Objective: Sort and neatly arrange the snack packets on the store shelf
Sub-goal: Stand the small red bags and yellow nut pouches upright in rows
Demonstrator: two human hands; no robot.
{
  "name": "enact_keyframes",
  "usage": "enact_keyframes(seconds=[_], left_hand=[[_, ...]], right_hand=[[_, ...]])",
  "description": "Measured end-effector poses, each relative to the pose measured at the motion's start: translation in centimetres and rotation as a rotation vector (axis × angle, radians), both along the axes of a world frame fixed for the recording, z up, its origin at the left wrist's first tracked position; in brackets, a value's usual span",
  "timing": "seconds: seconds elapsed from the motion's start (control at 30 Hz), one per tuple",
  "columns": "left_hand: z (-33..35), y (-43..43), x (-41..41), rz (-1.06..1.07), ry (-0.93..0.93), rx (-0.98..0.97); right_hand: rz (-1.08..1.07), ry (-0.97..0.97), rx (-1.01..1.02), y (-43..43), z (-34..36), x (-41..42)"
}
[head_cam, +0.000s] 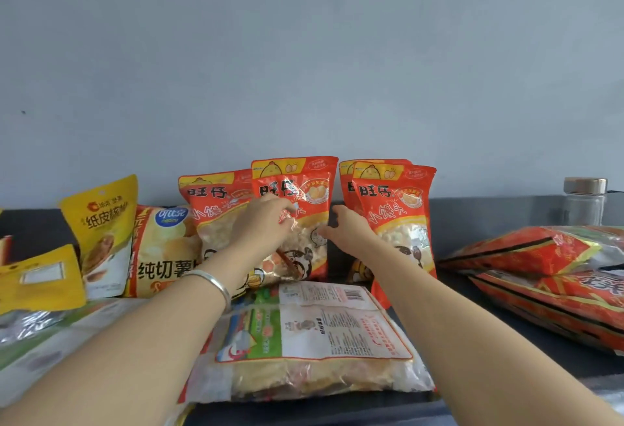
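The middle red snack packet [299, 186] stands upright on the dark shelf [479, 223]. The left hand [260, 223] holds its front with bent fingers. The right hand [342, 223] pinches its right edge. Two packets of the same kind [398, 209] stand just right of it.

Both hands on the middle red packet [297, 186]

Left hand [261, 223] is curled over its front by the left edge, right hand [347, 228] grips the right edge. It stands upright on the dark shelf [449, 317], with a matching red packet [209, 202] just behind on the left and two more [395, 209] on the right. A clear flat packet [314, 334] lies label-up in front. Yellow pouch [101, 223] far left, glass jar [584, 202] far right.
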State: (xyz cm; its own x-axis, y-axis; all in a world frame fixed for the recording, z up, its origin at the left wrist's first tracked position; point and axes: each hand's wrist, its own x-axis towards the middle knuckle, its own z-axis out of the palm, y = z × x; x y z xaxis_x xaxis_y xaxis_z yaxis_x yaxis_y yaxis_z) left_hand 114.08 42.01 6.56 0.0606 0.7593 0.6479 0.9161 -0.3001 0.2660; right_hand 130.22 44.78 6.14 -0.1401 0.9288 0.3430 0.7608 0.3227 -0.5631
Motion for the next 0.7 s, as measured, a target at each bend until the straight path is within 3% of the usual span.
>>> enact_keyframes(seconds=[0.1,0.33,0.47,0.7], left_hand=[[0.0,0.3,-1.9,0.015,0.027,0.019],[-0.9,1.5,-2.9,0.050,0.291,-0.012],[-1.2,1.6,-3.5,0.062,0.315,-0.023],[-1.2,0.9,-4.0,0.054,0.297,-0.008]], right_hand=[[0.012,0.154,-0.075,0.9,0.3,-1.9],[-0.039,0.607,-0.243,4.1,-1.3,-3.7],[-0.123,0.641,-0.235,4.5,-1.9,-3.9],[-0.134,0.525,0.024,2.0,-0.9,-4.1]])
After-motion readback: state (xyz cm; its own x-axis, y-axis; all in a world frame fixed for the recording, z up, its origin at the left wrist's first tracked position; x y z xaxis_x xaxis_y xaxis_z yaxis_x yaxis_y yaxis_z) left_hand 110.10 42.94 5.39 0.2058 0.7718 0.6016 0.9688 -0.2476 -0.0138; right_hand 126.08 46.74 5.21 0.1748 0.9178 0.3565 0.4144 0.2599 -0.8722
